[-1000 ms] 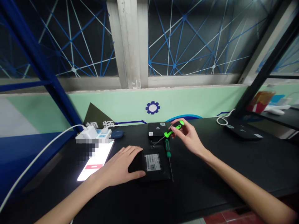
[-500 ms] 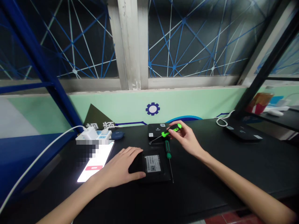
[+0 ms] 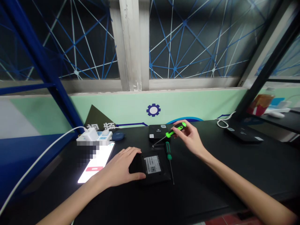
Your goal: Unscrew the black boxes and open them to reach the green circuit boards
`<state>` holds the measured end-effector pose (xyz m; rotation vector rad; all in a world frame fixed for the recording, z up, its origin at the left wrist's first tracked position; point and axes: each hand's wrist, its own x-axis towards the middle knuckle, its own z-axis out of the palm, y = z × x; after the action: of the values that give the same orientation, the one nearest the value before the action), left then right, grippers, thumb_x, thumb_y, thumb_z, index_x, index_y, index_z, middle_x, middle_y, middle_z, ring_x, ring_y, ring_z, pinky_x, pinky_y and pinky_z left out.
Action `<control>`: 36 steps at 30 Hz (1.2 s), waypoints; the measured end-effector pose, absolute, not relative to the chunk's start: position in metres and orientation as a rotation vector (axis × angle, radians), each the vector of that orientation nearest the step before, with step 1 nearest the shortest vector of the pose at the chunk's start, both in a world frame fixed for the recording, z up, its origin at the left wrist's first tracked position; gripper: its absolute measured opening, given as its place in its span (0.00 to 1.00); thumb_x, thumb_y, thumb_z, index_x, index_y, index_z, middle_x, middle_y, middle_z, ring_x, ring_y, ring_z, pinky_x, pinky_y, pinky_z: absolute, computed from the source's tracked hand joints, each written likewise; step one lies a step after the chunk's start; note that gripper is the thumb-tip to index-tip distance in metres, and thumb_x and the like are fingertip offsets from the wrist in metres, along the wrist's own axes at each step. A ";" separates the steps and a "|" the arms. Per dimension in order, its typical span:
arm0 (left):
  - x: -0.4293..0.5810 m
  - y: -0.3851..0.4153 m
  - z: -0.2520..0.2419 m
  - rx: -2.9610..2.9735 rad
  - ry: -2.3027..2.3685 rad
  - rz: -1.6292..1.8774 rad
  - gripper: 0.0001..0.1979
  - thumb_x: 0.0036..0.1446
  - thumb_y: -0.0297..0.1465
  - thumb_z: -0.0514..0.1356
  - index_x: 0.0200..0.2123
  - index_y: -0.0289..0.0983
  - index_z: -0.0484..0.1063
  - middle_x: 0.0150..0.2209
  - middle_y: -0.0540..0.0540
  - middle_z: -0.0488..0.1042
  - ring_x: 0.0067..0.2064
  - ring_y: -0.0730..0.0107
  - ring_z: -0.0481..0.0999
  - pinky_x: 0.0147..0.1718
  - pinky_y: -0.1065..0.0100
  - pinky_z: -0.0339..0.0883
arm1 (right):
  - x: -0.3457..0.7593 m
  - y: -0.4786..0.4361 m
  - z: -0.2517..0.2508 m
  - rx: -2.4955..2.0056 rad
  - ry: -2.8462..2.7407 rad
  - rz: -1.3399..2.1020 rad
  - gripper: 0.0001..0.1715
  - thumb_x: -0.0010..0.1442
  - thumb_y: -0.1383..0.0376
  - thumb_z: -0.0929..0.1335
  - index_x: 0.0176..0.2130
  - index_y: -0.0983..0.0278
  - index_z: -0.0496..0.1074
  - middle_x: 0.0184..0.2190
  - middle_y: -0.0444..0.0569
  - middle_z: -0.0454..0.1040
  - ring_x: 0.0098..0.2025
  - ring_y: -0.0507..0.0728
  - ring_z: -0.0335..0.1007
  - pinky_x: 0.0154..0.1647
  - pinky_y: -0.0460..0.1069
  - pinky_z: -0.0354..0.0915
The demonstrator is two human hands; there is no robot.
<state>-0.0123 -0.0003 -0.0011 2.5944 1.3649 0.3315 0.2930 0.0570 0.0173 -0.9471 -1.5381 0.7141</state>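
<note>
Head view: hands (image 3: 120,167) (image 3: 191,139) partly hide the nearest box (image 3: 153,165) and held screwdriver (image 3: 169,134).

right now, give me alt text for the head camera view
A right hand holds a green-and-black screwdriver, while the left hand rests, fingers spread, on a flat black labelled box. A darker green screwdriver lies beside the box on a black table; a lit screen is at left.
</note>
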 end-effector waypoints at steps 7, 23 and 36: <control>-0.015 0.004 -0.006 2.585 1.389 0.348 0.37 0.56 0.59 0.56 0.61 0.44 0.61 0.61 0.43 0.67 0.59 0.47 0.67 0.54 0.51 0.64 | 0.295 0.058 0.022 -0.854 -1.416 0.797 0.18 0.56 0.54 0.73 0.40 0.61 0.69 0.33 0.47 0.75 0.27 0.53 0.72 0.32 0.51 0.72; -0.014 0.003 -0.002 2.558 1.361 0.287 0.38 0.59 0.57 0.54 0.67 0.48 0.54 0.64 0.42 0.62 0.63 0.45 0.62 0.56 0.48 0.62 | 0.288 0.061 0.009 -0.816 -1.281 1.176 0.16 0.55 0.56 0.75 0.39 0.63 0.73 0.31 0.46 0.75 0.26 0.51 0.71 0.29 0.47 0.70; -0.011 0.001 0.004 2.609 1.237 0.234 0.26 0.64 0.51 0.55 0.64 0.60 0.59 0.64 0.49 0.62 0.62 0.49 0.64 0.56 0.50 0.63 | 0.290 0.065 0.007 -0.891 -1.218 1.150 0.17 0.53 0.56 0.76 0.36 0.64 0.74 0.27 0.44 0.73 0.26 0.51 0.71 0.28 0.46 0.70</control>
<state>-0.0114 0.0014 0.0043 2.6093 1.2368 0.2338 0.2897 0.0648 0.0075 -0.8906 -1.2177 1.1501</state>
